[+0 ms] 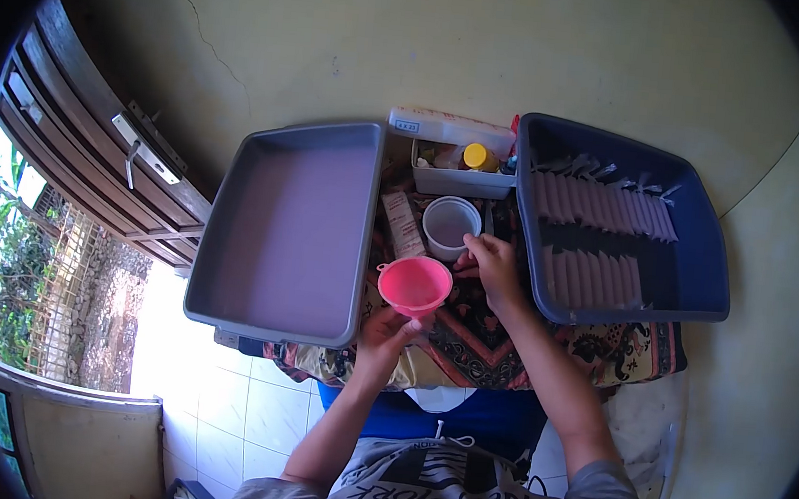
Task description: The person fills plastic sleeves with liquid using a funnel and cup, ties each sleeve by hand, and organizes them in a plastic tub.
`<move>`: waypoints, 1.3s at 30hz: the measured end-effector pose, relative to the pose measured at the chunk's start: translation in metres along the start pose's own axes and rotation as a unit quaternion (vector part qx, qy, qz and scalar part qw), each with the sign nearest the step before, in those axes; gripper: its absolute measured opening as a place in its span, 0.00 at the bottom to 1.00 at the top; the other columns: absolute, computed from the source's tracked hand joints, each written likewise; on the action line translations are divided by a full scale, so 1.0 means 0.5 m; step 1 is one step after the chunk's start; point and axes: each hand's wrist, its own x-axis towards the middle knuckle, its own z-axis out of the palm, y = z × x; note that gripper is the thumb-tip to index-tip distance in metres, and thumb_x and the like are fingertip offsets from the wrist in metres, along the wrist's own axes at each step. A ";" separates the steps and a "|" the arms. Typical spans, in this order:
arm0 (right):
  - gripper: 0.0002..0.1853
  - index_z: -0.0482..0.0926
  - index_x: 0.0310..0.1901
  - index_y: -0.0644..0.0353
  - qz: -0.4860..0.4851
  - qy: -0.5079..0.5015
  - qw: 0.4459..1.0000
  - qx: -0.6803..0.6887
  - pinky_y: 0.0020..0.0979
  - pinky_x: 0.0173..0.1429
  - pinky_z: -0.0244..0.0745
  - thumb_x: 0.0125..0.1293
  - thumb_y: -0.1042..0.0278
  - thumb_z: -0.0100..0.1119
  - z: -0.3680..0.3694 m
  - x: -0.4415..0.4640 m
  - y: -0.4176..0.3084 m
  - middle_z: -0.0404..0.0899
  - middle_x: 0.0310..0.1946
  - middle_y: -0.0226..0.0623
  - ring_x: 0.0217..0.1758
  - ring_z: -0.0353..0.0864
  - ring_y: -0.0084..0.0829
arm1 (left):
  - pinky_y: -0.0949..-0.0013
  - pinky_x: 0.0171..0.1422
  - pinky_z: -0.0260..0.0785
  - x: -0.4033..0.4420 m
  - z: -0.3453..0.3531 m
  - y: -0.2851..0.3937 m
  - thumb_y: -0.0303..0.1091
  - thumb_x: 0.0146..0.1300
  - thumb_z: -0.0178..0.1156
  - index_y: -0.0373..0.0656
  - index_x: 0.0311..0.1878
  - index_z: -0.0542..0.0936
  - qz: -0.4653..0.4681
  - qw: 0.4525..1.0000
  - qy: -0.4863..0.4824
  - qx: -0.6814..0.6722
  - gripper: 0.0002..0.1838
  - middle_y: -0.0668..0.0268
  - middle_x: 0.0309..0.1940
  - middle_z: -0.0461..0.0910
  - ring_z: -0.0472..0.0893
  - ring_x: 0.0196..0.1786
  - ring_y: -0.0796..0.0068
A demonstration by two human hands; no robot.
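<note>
My left hand (390,332) is closed around the lower part of a pink funnel (415,284), whose wide mouth faces up toward me. Whatever is below the funnel's spout is hidden by the fingers. Just beyond it stands a white plastic cup (451,226) with pale mauve liquid inside. The fingers of my right hand (491,265) are pinched at the cup's near right edge. To the left, a large grey tub (369,237) holds a broad pool of mauve liquid. Filled plastic sleeves (603,206) lie in two rows inside a dark blue tub (691,285) on the right.
Behind the cup is a small grey bin (462,183) containing a yellow-capped bottle (475,156). A long white box (448,130) lies behind that, against the wall. A narrow printed packet (404,223) rests beside the cup. Patterned cloth (462,350) covers the table; an open door (96,137) is at left.
</note>
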 end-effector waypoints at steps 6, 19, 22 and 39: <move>0.12 0.75 0.23 0.62 -0.054 0.023 0.998 0.001 0.24 0.33 0.76 0.65 0.69 0.57 0.000 0.005 0.019 0.76 0.20 0.32 0.27 0.80 0.23 | 0.69 0.56 0.71 -0.004 0.007 -0.004 0.30 0.64 0.61 0.33 0.53 0.76 -0.006 1.000 -0.013 0.002 0.16 0.59 0.46 0.82 0.80 0.48 0.73; 0.10 0.78 0.28 0.68 -0.220 0.005 0.973 -0.067 0.20 0.36 0.71 0.66 0.72 0.56 0.035 -0.085 -0.102 0.79 0.23 0.30 0.29 0.76 0.15 | 0.70 0.55 0.71 -0.020 0.001 -0.017 0.27 0.62 0.63 0.33 0.50 0.77 0.008 1.000 -0.008 -0.005 0.15 0.62 0.43 0.82 0.81 0.46 0.74; 0.11 0.77 0.27 0.68 -0.247 0.007 0.966 -0.070 0.19 0.34 0.68 0.66 0.71 0.57 0.043 -0.102 -0.143 0.76 0.21 0.28 0.28 0.73 0.12 | 0.72 0.54 0.71 -0.015 0.007 -0.007 0.26 0.61 0.63 0.33 0.49 0.78 -0.002 1.000 -0.019 -0.014 0.14 0.63 0.42 0.82 0.80 0.45 0.77; 0.15 0.68 0.22 0.65 -0.363 0.017 0.925 -0.108 0.20 0.26 0.52 0.66 0.72 0.58 0.039 -0.112 -0.258 0.61 0.18 0.19 0.24 0.55 0.10 | 0.75 0.49 0.71 0.059 0.087 0.091 0.28 0.61 0.64 0.33 0.45 0.80 0.098 0.992 -0.078 0.008 0.11 0.65 0.36 0.84 0.80 0.41 0.81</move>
